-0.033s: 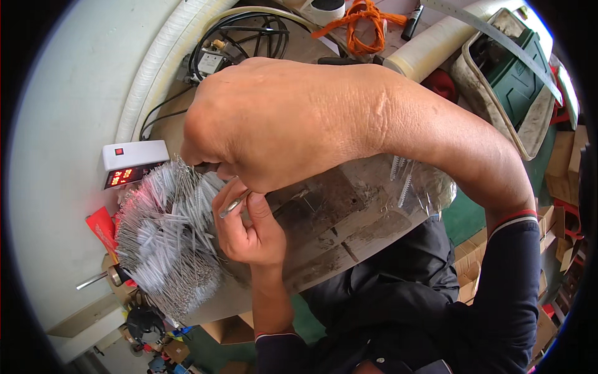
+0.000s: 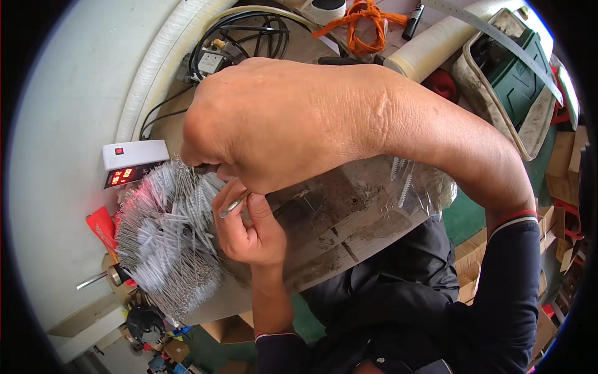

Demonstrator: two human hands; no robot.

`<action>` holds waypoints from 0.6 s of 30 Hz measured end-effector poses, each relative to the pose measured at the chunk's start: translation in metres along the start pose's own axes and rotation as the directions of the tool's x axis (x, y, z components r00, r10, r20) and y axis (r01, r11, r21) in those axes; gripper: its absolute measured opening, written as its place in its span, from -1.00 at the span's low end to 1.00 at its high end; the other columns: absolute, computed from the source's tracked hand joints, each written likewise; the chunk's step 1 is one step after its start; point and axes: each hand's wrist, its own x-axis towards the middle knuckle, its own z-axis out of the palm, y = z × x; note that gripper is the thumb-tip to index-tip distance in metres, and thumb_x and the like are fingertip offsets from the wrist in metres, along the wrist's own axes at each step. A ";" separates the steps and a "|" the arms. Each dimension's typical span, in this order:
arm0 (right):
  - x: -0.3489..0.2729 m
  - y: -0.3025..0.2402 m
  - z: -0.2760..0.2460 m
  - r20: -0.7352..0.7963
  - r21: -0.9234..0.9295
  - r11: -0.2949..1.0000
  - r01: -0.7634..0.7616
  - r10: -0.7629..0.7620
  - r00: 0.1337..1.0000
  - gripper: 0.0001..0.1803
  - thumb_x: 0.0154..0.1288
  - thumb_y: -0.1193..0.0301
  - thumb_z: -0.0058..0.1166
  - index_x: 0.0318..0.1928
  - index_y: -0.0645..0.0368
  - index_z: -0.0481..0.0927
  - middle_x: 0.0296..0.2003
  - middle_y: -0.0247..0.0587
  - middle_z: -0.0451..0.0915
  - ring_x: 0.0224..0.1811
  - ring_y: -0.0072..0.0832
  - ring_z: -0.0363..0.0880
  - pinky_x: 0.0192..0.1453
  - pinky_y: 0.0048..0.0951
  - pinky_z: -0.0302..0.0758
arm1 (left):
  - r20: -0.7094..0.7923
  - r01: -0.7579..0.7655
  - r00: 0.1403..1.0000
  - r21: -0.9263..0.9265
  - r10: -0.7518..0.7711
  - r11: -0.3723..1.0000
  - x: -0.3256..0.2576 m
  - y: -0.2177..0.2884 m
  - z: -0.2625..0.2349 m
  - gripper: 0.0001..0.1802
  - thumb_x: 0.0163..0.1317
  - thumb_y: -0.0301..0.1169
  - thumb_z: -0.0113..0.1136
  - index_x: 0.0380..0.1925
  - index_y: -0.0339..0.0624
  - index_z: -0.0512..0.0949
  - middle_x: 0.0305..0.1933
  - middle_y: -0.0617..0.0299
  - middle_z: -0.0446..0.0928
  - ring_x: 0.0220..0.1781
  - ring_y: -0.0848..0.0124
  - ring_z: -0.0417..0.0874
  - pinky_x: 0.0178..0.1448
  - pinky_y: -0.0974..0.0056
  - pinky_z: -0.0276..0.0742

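My left hand (image 2: 252,234) is closed, with a slim silvery metal piece (image 2: 231,207) pinched between thumb and fingers; its rounded end points down and left. Just above it and partly over it, my right hand (image 2: 268,124) is turned back-up with curled fingers. A bit of something dark shows beneath its knuckles, but its fingertips and whatever they grip are hidden. Beside both hands, on the left, lies a large heap of small twisted-wire brushes (image 2: 168,240) with whitish bristles and thin metal stems.
A white box with a red lit display (image 2: 136,163) stands behind the heap by the wall. Black cables (image 2: 277,37), orange cord (image 2: 364,37) and a grimy tray (image 2: 466,81) with a green container lie at the back. A clear plastic bag with brushes (image 2: 430,187) rests on the worn table (image 2: 324,218).
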 end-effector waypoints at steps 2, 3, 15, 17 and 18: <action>0.001 -0.002 0.000 0.009 -0.002 1.000 0.001 -0.001 1.000 -0.75 -0.05 0.42 0.28 -0.28 0.22 0.75 -0.35 -0.01 0.73 -0.19 -0.01 0.75 -0.11 -0.09 0.66 | -0.004 0.006 1.000 0.012 -0.006 1.000 -0.003 -0.003 0.000 -0.84 0.51 -0.52 0.19 -0.16 -0.49 0.55 -0.23 -0.01 0.71 -0.29 0.35 0.76 -0.13 0.31 0.71; 0.001 -0.003 0.001 0.017 -0.021 1.000 0.014 -0.014 1.000 -0.75 -0.04 0.43 0.27 -0.28 0.20 0.76 -0.35 -0.02 0.73 -0.19 -0.02 0.75 -0.11 -0.09 0.65 | -0.010 0.013 1.000 0.022 -0.013 1.000 -0.004 -0.003 0.000 -0.84 0.51 -0.52 0.19 -0.15 -0.50 0.55 -0.23 -0.01 0.71 -0.29 0.35 0.76 -0.13 0.31 0.71; 0.026 -0.005 0.003 0.118 0.091 0.993 0.069 -0.079 0.990 -0.78 -0.02 0.38 0.31 -0.47 0.30 0.62 -0.48 -0.02 0.62 -0.28 0.03 0.68 -0.20 -0.06 0.58 | -0.021 0.078 0.997 -0.040 -0.078 0.996 -0.005 0.001 -0.002 -0.80 0.47 -0.58 0.20 -0.04 -0.54 0.46 -0.06 -0.14 0.67 -0.26 0.33 0.74 -0.20 0.31 0.78; 0.028 -0.005 0.005 0.142 0.059 0.996 0.069 -0.077 0.987 -0.79 -0.01 0.38 0.31 -0.47 0.30 0.62 -0.48 -0.02 0.62 -0.28 0.02 0.68 -0.20 -0.05 0.58 | -0.018 0.075 0.997 -0.043 -0.076 0.996 -0.004 0.004 -0.002 -0.80 0.47 -0.59 0.20 -0.04 -0.53 0.45 -0.07 -0.15 0.68 -0.26 0.33 0.74 -0.21 0.31 0.78; 0.029 -0.006 0.006 0.153 0.045 0.996 0.071 -0.077 0.985 -0.79 -0.01 0.38 0.31 -0.47 0.29 0.62 -0.48 -0.02 0.63 -0.29 0.02 0.68 -0.20 -0.05 0.58 | -0.016 0.072 0.997 -0.043 -0.073 0.996 -0.003 0.005 -0.002 -0.79 0.47 -0.59 0.20 -0.04 -0.52 0.43 -0.07 -0.16 0.68 -0.26 0.33 0.74 -0.22 0.31 0.77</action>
